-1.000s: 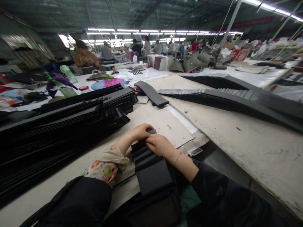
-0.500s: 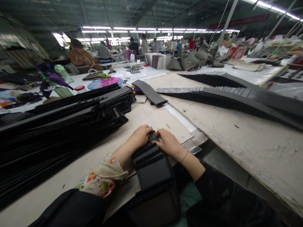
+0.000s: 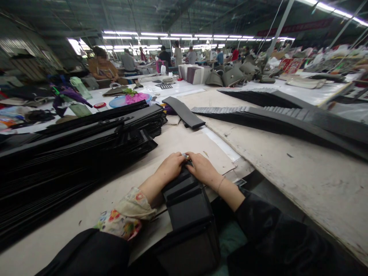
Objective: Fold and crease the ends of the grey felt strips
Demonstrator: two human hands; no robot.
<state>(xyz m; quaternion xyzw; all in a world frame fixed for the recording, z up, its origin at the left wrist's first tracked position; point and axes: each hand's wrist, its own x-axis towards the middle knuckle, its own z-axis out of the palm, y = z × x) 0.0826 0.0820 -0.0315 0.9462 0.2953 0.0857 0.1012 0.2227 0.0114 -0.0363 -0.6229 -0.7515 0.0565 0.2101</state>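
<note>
A layered stack of black strips (image 3: 188, 209) slopes from my lap up onto the table edge, its pieces overlapping like steps. At its far end my left hand (image 3: 171, 167) is closed on the end of a black strip, fingers curled over it. My right hand (image 3: 202, 168) meets it there from the other side, thumb and fingers pinching the same end. The fingertips of both hands nearly touch, and a small grey bit shows between them. How many layers they grip is hidden.
A big pile of black strips (image 3: 71, 161) covers the left of the table. One loose dark strip (image 3: 184, 112) lies ahead. Fanned strips (image 3: 276, 119) rest on the right-hand board (image 3: 310, 176). Behind stand a blue basin (image 3: 115, 101) and a green bottle (image 3: 80, 88). People work farther back.
My right hand has shifted left and closed in, so its fingers now come close to my left fingertips at the strip's end. The view has moved slightly.
</note>
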